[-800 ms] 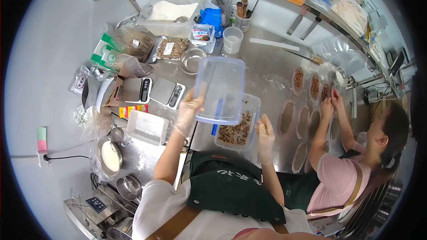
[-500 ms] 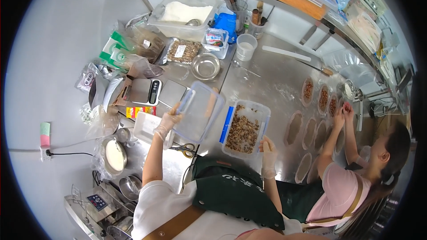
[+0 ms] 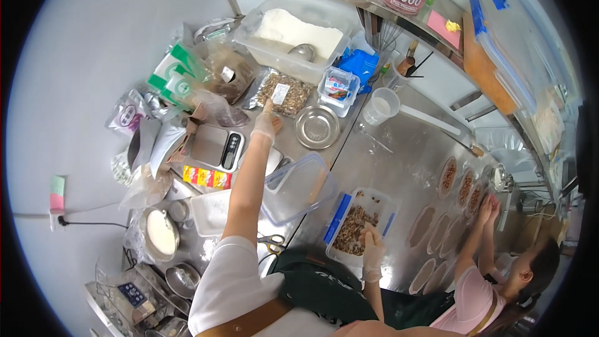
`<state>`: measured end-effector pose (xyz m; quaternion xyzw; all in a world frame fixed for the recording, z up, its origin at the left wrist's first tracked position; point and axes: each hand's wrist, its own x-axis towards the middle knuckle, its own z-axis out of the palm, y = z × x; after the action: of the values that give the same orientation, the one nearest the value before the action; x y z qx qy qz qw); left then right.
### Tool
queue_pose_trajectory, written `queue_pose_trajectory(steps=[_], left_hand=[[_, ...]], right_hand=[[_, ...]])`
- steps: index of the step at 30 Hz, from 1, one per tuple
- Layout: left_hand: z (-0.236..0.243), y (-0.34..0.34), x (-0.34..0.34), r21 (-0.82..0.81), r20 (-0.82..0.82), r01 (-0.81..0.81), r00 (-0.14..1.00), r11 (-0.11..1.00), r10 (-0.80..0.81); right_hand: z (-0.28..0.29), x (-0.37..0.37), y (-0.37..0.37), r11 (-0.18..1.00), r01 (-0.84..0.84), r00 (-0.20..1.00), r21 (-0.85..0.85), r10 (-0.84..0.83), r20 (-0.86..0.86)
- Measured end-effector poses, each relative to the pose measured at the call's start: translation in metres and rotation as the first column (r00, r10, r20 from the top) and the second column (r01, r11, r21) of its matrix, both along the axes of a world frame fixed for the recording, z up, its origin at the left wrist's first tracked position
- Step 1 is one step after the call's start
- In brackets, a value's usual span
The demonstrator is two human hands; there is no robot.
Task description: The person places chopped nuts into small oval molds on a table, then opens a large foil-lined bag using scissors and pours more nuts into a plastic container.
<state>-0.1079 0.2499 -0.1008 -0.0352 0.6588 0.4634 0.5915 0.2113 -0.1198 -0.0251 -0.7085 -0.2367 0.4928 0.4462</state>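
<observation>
My left hand (image 3: 265, 126), in a clear glove, reaches far forward with its fingers apart, their tips at the near edge of a clear bag of chopped nuts (image 3: 293, 97). A round steel bowl (image 3: 317, 128) stands to the right of that hand. Below my forearm a clear plastic lid (image 3: 298, 188) lies on the table. My right hand (image 3: 373, 253), also gloved, is over the near right part of a clear box (image 3: 392, 203) with blue side clips, partly filled with walnut pieces (image 3: 350, 228). Its fingers are bent together; what they hold, if anything, is hidden.
At the back a bin of white flour (image 3: 293, 28) holds a scoop. A digital scale (image 3: 209, 146) and a white tray (image 3: 209, 213) are at left, scissors (image 3: 272, 243) near me. On the right a co-worker's hands (image 3: 490, 208) work beside oval floured shapes (image 3: 422, 226), several topped with nuts.
My left hand has put the lid down and moved forward to the nut bag. My right hand has come from beside the box to over its walnuts. The view has shifted.
</observation>
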Motion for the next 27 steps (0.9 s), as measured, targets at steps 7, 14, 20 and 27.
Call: queue_pose_trajectory(steps=[7,14,20,27], left_hand=[[0.035,0.046,0.088,-0.014,-0.172,-0.433,0.889,0.901,0.425],[-0.025,0.060,0.067,0.303,0.264,-0.337,0.928,0.892,0.261],[0.001,0.037,0.017,0.366,0.381,-0.188,0.924,0.911,0.038],[0.042,-0.037,0.010,0.314,0.541,-0.262,0.839,0.913,0.055]], right_hand=[[-0.002,-0.009,-0.005,0.995,-0.022,0.997,-0.100,0.029,0.071],[0.001,-0.009,0.003,0.993,-0.095,0.973,-0.075,0.109,0.206],[0.010,0.006,-0.007,1.000,-0.018,0.866,0.016,0.008,0.501],[0.000,0.022,-0.025,0.935,-0.353,0.505,-0.040,0.227,0.833]])
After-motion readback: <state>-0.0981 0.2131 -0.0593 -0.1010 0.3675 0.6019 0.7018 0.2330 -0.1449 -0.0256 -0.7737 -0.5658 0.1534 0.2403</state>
